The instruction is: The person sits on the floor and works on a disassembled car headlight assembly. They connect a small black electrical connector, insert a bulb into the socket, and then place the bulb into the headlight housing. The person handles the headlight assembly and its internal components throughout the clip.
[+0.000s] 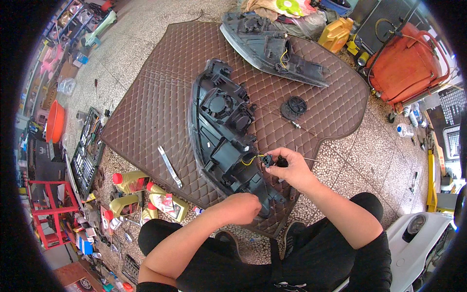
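A headlight assembly lies back side up on the quilted mat, its lower end towards me. My right hand pinches a small black bulb socket at its right side. A yellow wire runs from that socket into the housing. Another dark piece shows between the fingers, and a thin metal shaft sticks out past this hand. Curled at the headlight's near end is my left hand; its fingertips are hidden, so what they grip cannot be made out.
A second headlight lies at the mat's far edge. On the brown mat rest a round black cap, a bulb and a flat metal bar. Oil bottles and an open socket set stand left; an orange tank right.
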Demonstrator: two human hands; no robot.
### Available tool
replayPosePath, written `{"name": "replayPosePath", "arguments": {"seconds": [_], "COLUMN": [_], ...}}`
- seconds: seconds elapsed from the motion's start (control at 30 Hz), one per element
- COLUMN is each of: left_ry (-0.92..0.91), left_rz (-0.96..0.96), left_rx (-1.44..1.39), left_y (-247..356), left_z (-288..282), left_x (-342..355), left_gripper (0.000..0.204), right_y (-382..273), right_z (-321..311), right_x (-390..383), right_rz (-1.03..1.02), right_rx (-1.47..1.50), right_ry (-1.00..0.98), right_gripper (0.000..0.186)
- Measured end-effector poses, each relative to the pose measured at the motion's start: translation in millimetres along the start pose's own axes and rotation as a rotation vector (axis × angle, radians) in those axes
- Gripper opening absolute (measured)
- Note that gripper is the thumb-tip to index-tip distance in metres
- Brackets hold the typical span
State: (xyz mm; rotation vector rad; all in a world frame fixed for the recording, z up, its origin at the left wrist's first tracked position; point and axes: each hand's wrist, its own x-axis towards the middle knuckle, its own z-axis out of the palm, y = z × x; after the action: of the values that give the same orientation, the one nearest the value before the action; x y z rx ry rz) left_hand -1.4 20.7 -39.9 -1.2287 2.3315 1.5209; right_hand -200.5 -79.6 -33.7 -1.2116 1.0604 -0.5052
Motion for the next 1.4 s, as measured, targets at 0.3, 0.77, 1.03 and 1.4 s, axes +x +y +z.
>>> {"name": "replayPosePath", "arguments": {"seconds": [0.3, 0.77, 1.03, 1.4], "left_ry": [0.179, 0.156, 0.213, 0.217], "left_rz": [0.045, 0.08, 0.077, 0.083], "left_rx": [-0.064, -0.047, -0.09, -0.081], "left_y": [4.6, 12.4, 14.2, 15.8], "left_z": [-1.6, -10.0, -6.6, -6.8], "left_x": [-3.9, -1.4, -1.3, -2.8], "left_gripper": [0.01, 0.013, 0.021, 0.023], "right_y": [-2.8, 2.5, 4.4, 5.7], "right_z": [-1.5, -2.3, -1.6, -0.7], "right_x": [0.7, 2.5, 1.4, 1.0], "right_rz": [-0.097, -0.131, -0.142, -0.148], "right_rx": [-0.108, -0.081, -0.092, -0.103], "right_ry": [0.036, 0.127, 0.136, 0.135], "right_gripper": [0.033, 0.03, 0.029, 0.03]}}
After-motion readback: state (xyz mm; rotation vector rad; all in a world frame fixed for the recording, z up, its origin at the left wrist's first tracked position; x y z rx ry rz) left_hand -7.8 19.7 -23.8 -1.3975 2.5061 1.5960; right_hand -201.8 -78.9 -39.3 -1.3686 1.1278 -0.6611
